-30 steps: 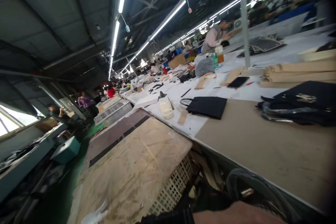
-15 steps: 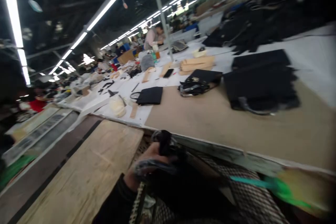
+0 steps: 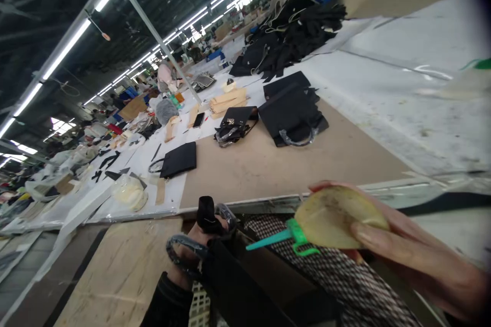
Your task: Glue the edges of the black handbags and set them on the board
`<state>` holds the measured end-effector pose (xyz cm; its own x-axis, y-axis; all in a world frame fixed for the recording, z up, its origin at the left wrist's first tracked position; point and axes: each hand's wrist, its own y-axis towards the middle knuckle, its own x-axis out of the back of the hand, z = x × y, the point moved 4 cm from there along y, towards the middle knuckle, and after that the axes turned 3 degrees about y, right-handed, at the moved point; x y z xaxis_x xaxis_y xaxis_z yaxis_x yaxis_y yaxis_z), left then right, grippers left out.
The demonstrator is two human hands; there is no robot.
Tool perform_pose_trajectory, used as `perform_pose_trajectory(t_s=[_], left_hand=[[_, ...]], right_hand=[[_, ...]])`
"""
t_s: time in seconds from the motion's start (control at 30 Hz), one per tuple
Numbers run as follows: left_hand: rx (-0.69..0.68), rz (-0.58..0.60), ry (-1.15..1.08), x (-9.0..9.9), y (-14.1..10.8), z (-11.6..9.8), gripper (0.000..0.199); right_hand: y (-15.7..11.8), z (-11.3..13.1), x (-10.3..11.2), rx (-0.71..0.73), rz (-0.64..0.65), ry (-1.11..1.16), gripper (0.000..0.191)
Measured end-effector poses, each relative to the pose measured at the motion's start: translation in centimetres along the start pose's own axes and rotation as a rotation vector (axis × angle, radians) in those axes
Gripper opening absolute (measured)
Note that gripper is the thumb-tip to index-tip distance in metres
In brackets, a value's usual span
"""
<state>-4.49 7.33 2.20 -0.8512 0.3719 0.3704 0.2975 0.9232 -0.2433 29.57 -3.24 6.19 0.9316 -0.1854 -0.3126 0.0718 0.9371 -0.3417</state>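
Right hand (image 3: pixel 418 253), fingers closed round a yellow squeeze bottle (image 3: pixel 341 217), has swung in from lower right.
Its teal nozzle (image 3: pixel 268 240) now points toward the black bag (image 3: pixel 238 276), lower centre, gripped near its handles by the left hand (image 3: pixel 195 237): both are in hand together, worktop (image 3: pixel 249 179) beyond.

On my feed the bottle (image 3: pixel 341 214) looks like smudged, translucent plastic, its nozzle (image 3: pixel 270 239) smooth plastic. I see a matt bag (image 3: pixel 245 276), its handle (image 3: pixel 180 240) in glossy film, woven checked cloth (image 3: pixel 318 260), a scuffed wood-like board (image 3: pixel 123 265) and dull sheeting (image 3: pixel 307 163) on the bench (image 3: pixel 368 82).
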Motion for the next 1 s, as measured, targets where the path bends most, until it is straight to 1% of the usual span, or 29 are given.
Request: perform_pose_trajectory(t_s=[0.1, 0.17, 0.2, 0.23, 0.3, 0.37, 0.47, 0.57, 0.63, 0.73, 0.83, 0.9, 1.0], left_hand=[[0.008, -0.003, -0.062, -1.4, -0.4, -0.2, 0.022], [0.009, -0.034, -0.12, -2.0, -0.7, -0.1, 0.027], [0.009, -0.052, -0.157, -2.3, -0.7, 0.1, 0.03], [0.01, -0.069, -0.194, -2.6, -0.6, 0.4, 0.034], [0.016, -0.089, -0.26, -3.0, -0.3, 1.2, 0.04], [0.027, -0.092, -0.296, -3.3, 0.2, 1.9, 0.041], [0.039, -0.109, -0.331, -3.2, 0.6, 2.5, 0.039], [0.043, -0.122, -0.353, -2.9, 0.5, 2.7, 0.037], [0.042, -0.123, -0.369, -2.7, 0.3, 3.1, 0.038], [0.049, -0.116, -0.397, -2.6, 0.0, 3.9, 0.037], [0.066, -0.114, -0.412, -2.4, -0.1, 4.6, 0.032], [0.067, -0.121, -0.412, -2.4, -0.1, 4.7, 0.029], [0.054, -0.14, -0.409, -2.3, -0.2, 4.3, 0.032]], right_hand=[[0.5, -0.9, 0.5, 0.018, 0.111, -0.03, 0.083], [1.1, -1.4, 0.7, 0.083, 0.181, -0.048, 0.078], [1.4, -1.4, 0.8, 0.133, 0.192, -0.067, 0.074], [1.6, -1.3, 0.8, 0.19, 0.177, -0.096, 0.07], [1.7, -0.9, 0.8, 0.298, 0.081, -0.146, 0.065], [1.4, -0.4, 0.5, 0.375, -0.001, -0.16, 0.064], [0.7, -0.2, -0.2, 0.501, -0.018, -0.197, 0.063], [0.2, -0.4, -0.8, 0.629, -0.029, -0.322, 0.062], [0.1, -0.7, -1.1, 0.689, -0.02, -0.38, 0.057], [0.0, -1.0, -1.5, 0.728, -0.005, -0.426, 0.053], [0.0, -0.9, -1.6, 0.723, 0.001, -0.47, 0.053], [-0.1, -0.4, -1.6, 0.729, 0.006, -0.519, 0.057], [0.0, 0.6, -1.6, 0.698, 0.043, -0.577, 0.064]])
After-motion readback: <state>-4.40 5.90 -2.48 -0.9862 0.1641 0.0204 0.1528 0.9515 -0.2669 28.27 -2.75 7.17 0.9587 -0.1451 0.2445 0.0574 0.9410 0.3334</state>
